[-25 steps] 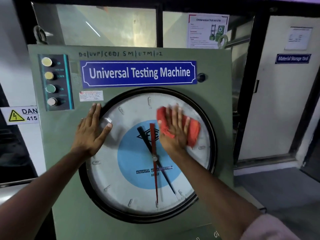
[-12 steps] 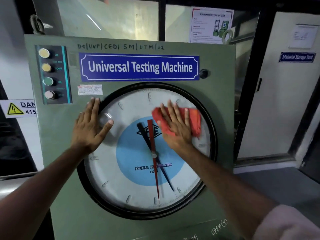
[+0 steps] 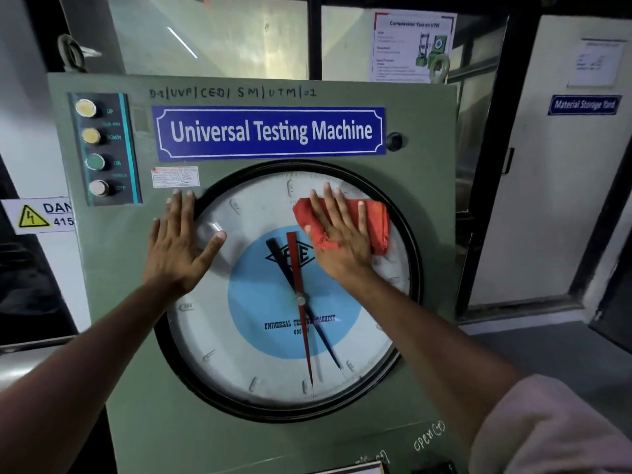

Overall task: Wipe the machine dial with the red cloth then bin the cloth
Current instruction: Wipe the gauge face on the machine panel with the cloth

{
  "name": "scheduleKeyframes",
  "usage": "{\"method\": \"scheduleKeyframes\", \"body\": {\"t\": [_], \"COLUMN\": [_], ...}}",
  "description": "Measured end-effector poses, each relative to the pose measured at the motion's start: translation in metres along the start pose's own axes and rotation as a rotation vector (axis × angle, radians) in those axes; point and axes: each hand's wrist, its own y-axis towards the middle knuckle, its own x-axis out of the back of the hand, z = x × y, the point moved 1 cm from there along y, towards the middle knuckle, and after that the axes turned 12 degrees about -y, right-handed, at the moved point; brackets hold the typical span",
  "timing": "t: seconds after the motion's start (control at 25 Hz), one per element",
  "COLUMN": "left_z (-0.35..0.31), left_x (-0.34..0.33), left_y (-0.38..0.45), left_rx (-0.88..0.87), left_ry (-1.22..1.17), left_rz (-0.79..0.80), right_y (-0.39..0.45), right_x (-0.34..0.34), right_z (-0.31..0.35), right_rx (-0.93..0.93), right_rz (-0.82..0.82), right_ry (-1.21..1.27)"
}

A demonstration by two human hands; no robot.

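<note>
A large round dial (image 3: 260, 354) with a black rim, white face, blue centre and red and black needles fills the front of a green machine cabinet (image 3: 434, 234). My right hand (image 3: 338, 244) lies flat on the dial's upper right glass, fingers spread, pressing a crumpled red cloth (image 3: 374, 224) against it. My left hand (image 3: 178, 248) rests flat and open on the cabinet at the dial's upper left rim, thumb over the glass, holding nothing. No bin is in view.
A blue "Universal Testing Machine" plate (image 3: 270, 131) sits above the dial. A panel of several push buttons (image 3: 99, 148) is at the cabinet's upper left. A yellow electrical danger sign (image 3: 37, 215) hangs to the left. A white door (image 3: 561, 186) and grey floor lie to the right.
My right hand has slid the red cloth upward and slightly right across the glass, toward the dial's top rim. My left hand has stayed braced at the upper left rim.
</note>
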Motion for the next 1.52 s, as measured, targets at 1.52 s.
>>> {"method": "scheduleKeyframes", "body": {"t": [1.52], "left_z": [-0.012], "left_x": [-0.006], "left_y": [-0.006], "left_rx": [-0.002], "left_ry": [-0.127], "left_rz": [-0.036], "right_y": [0.038], "right_x": [0.007], "right_z": [0.066], "right_rx": [-0.148], "right_rz": [-0.038], "right_ry": [0.21]}}
